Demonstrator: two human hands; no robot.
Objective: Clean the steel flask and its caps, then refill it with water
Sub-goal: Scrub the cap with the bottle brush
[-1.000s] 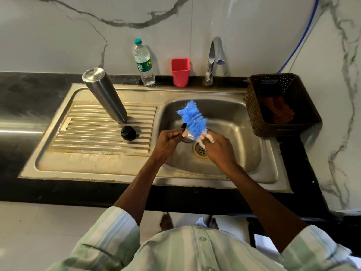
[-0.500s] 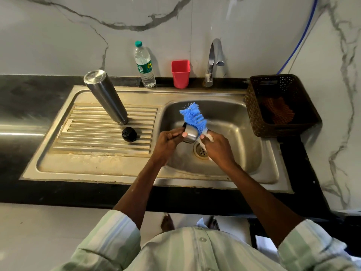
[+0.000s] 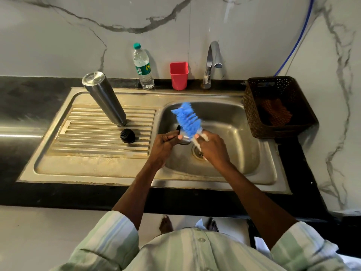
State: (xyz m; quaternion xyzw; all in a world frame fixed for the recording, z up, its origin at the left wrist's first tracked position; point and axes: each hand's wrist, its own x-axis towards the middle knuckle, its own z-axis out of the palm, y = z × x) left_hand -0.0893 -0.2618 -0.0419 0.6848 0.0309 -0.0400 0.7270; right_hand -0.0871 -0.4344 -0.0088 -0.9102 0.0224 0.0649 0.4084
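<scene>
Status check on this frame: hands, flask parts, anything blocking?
Left hand grips steel cap; right hand holds blue brush against it over sink. Flask inverted on drainboard, black cap beside it. Nothing blocking.

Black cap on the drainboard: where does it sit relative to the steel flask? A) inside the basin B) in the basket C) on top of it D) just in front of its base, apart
D: the black cap rests on the drainboard ridges just in front of the steel flask, apart from it.
</scene>
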